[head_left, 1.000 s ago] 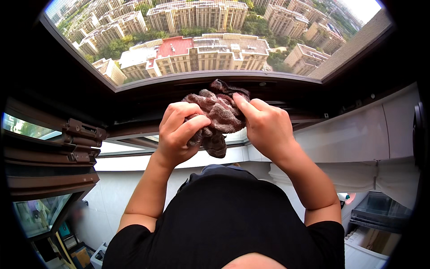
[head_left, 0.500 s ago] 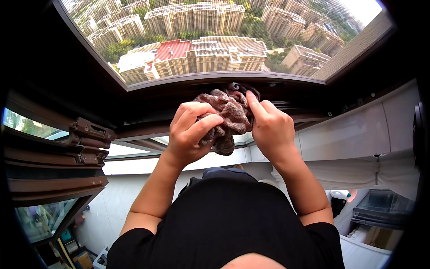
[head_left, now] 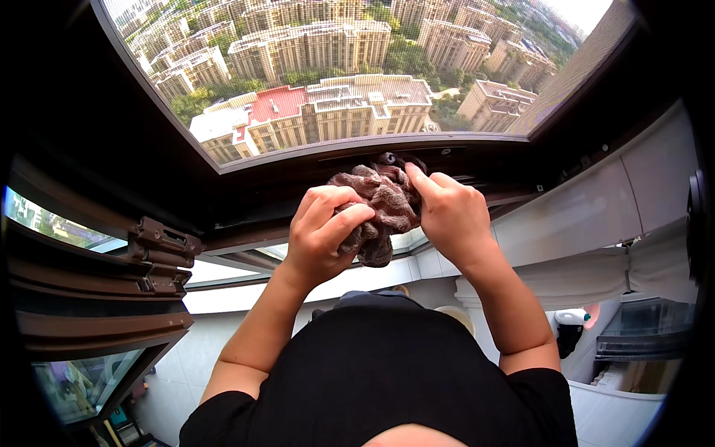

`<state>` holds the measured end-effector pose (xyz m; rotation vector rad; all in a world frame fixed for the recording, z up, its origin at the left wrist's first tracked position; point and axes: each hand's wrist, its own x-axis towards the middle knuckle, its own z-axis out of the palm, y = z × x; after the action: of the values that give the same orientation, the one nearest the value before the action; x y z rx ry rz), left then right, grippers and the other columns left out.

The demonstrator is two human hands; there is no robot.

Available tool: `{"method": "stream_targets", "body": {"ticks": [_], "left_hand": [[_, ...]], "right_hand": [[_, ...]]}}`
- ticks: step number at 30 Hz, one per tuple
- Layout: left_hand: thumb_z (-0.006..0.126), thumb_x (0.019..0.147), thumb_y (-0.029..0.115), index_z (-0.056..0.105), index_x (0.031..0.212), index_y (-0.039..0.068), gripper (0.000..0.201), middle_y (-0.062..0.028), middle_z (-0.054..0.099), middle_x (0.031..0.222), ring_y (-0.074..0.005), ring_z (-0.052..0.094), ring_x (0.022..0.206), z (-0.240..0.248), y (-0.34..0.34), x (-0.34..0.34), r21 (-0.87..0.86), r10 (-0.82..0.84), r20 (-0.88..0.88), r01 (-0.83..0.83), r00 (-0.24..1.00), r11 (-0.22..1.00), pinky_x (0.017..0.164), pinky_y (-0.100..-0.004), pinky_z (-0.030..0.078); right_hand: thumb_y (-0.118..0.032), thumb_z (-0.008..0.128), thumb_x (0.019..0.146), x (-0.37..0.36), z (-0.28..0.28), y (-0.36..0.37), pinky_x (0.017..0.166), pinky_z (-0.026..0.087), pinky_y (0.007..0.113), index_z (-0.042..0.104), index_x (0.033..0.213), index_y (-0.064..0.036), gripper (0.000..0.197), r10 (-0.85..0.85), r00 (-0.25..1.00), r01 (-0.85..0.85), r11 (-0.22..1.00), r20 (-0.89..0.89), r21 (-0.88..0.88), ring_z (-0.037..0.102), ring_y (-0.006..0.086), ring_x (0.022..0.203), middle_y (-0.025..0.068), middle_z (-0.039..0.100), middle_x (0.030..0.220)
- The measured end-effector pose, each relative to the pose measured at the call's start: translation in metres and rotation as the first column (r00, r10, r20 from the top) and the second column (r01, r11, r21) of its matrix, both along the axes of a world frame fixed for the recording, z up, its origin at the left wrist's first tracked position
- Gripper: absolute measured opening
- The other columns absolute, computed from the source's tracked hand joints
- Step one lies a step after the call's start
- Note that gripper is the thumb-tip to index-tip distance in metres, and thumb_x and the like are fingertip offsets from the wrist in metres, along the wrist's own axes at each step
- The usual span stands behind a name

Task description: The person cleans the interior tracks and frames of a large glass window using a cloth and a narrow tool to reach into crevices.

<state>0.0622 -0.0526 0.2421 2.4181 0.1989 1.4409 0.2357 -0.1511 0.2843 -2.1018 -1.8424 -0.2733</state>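
A bunched brown cloth (head_left: 383, 197) is held up against the dark brown window frame (head_left: 298, 182). My left hand (head_left: 324, 227) is closed round the cloth's left side, thumb and fingers pressed into its folds. On the other side my right hand (head_left: 453, 216) grips the cloth, its index finger stretched toward the frame and pushing a part of the cloth there. Close to that fingertip sits a small round metal fitting (head_left: 388, 158) on the frame. The right hand's other fingers are curled and partly hidden.
Beyond the frame a mesh screen (head_left: 328, 112) looks out on high buildings. An opened window sash (head_left: 97, 328) with brown hinges (head_left: 160, 253) stands at the left. White tiled wall (head_left: 581, 201) and a gathered pale curtain (head_left: 566, 276) are at the right.
The view has tilted and shifted slightly, so the frame and buildings sit a little differently. Both hands keep their hold on the cloth, and the right index finger stays near the fitting.
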Motion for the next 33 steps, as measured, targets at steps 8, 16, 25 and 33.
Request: {"method": "stream_targets", "body": {"ticks": [8, 16, 25, 33], "left_hand": [[0.066, 0.055, 0.002, 0.061, 0.087, 0.009, 0.033, -0.0067, 0.056, 0.089, -0.0261, 0.054, 0.083, 0.001, 0.002, -0.001, -0.005, -0.003, 0.019, 0.003, 1.0, 1.0, 0.074, -0.0361, 0.047], [0.066, 0.051, -0.004, 0.06, 0.09, 0.006, 0.041, -0.0097, 0.058, 0.091, -0.0271, 0.054, 0.084, -0.002, 0.001, -0.026, -0.028, 0.097, 0.136, -0.094, 0.986, 0.995, 0.074, -0.0362, 0.046], [0.063, 0.06, 0.0, 0.06, 0.096, 0.006, 0.036, -0.0103, 0.059, 0.099, -0.0288, 0.054, 0.095, -0.005, 0.004, -0.101, 0.18, 0.818, -0.103, -0.798, 0.566, 0.575, 0.085, -0.0379, 0.041], [0.071, 0.065, 0.051, 0.055, 0.105, -0.005, 0.07, -0.0205, 0.059, 0.099, -0.0368, 0.056, 0.095, 0.022, -0.002, -0.088, 0.205, 0.735, -0.374, -0.723, 0.565, 0.66, 0.084, -0.0425, 0.044]], "right_hand": [[-0.005, 0.051, 0.082, 0.009, -0.013, 0.0, 0.056, 0.045, 0.038, 0.06, 0.112, -0.0127, 0.033, 0.09, 0.965, -0.057, 0.989, -0.247, 0.136, 0.057, 0.0293, 0.064, 0.009, 0.055, 0.07], [0.009, 0.057, 0.076, 0.01, -0.012, -0.003, 0.052, 0.038, 0.023, 0.062, 0.111, -0.0041, 0.038, 0.394, 0.742, -0.302, 0.919, -0.542, 0.255, 0.044, 0.0128, 0.053, 0.0077, 0.048, 0.061], [0.009, 0.057, 0.078, -0.034, -0.01, 0.032, 0.051, 0.037, 0.019, 0.061, 0.115, -0.0047, 0.04, 0.577, 0.643, -0.434, 0.816, -0.504, 0.382, 0.042, 0.009, 0.053, 0.0038, 0.047, 0.061], [0.006, 0.057, 0.081, -0.038, -0.016, 0.043, 0.054, 0.042, 0.02, 0.06, 0.115, -0.0021, 0.035, 0.585, 0.617, -0.396, 0.809, -0.526, 0.435, 0.052, 0.0095, 0.057, 0.0055, 0.056, 0.066]]}}
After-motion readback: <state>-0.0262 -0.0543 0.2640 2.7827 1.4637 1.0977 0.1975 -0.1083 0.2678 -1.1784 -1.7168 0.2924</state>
